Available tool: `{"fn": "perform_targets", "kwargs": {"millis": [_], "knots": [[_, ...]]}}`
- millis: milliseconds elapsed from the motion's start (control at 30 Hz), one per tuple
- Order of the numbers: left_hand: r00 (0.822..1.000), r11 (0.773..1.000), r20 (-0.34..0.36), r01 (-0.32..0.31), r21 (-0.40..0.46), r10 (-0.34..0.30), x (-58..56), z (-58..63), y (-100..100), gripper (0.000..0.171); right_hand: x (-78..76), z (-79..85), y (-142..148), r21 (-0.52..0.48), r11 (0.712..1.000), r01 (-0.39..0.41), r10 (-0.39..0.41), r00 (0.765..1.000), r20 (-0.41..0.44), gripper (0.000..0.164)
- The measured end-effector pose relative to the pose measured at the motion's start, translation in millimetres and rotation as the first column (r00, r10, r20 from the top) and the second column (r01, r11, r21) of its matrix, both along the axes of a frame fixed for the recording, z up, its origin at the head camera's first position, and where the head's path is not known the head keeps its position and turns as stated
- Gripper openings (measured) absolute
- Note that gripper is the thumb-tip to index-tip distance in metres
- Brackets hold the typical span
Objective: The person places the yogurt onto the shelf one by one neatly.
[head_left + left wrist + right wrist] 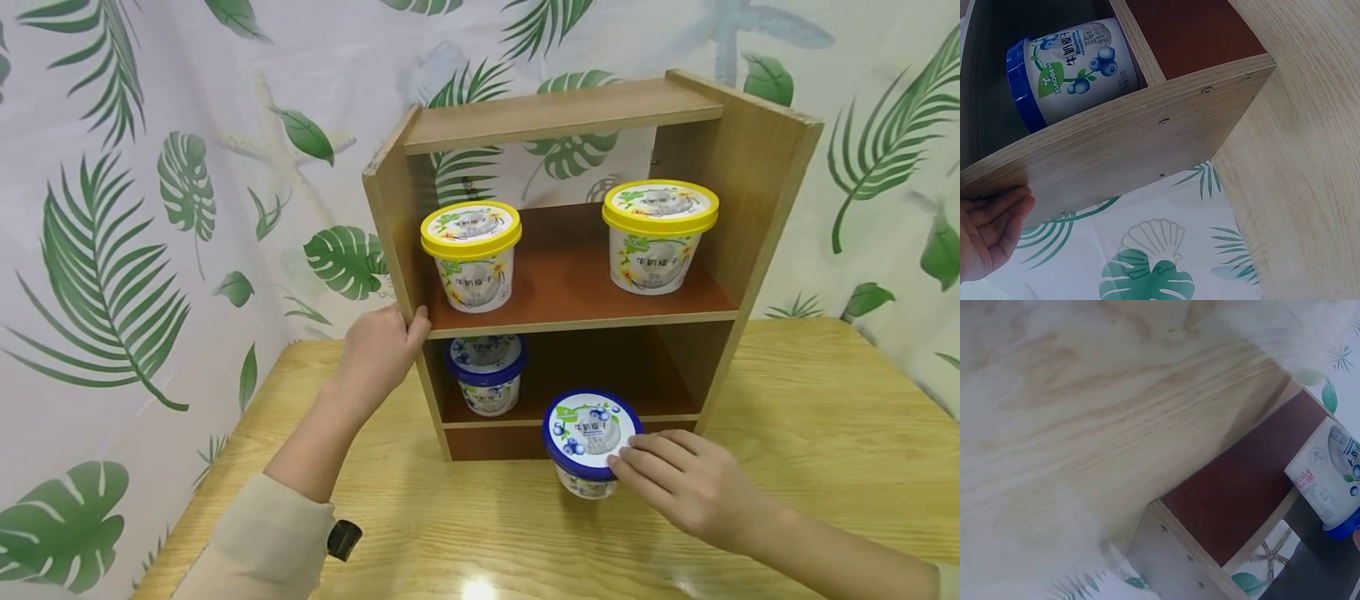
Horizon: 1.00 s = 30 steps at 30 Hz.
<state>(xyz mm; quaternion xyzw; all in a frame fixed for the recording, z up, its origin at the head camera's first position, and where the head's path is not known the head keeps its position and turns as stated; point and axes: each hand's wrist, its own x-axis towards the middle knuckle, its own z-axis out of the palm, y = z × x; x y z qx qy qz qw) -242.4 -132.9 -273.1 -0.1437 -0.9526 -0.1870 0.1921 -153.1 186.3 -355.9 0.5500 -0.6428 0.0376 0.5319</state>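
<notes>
A small wooden shelf unit (577, 327) with two levels stands on the table. My left hand (382, 354) grips its left side panel, with the thumb over the front edge; in the left wrist view the hand's fingers (1007, 215) lie against the outer face. My right hand (686, 479) holds a blue-lidded tub (592, 437) by its right side, fingertips on the lid's rim, in front of the lower level. That tub (1329, 478) overlaps the reddish base board in the right wrist view. A second blue-lidded tub (489, 379) stands at the left of the lower level.
On the upper level, a yellow-lidded tub (472, 262) stands at the left and another yellow-lidded tub (658, 242) at the right. Wood-grain table (420, 533) surrounds the unit. Behind it hangs a leaf-patterned backdrop (247, 192).
</notes>
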Motion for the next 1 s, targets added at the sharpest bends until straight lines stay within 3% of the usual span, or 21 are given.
{"fn": "perform_targets", "kwargs": {"millis": [333, 600, 1000], "knots": [[1.0, 1.0, -0.006, 0.0, -0.001, 0.0, 0.0, -4.5, -1, 0.041, 0.3, 15.9, 7, -0.018, 1.0, 0.024, -0.024, 1.0, 0.005, 0.032], [1.0, 1.0, -0.029, -0.003, -0.002, 0.002, -0.7, -1.5, 0, 0.041, -0.7, 29.0, 11, -0.025, 0.999, 0.02, -0.02, 1.0, -0.013, 0.031], [1.0, 1.0, -0.024, 0.0, -0.006, 0.0, -0.5, -0.9, 0, 0.041, -1.8, 29.0, 17, -0.056, 0.997, 0.046, -0.048, 0.998, -0.034, 0.029]]}}
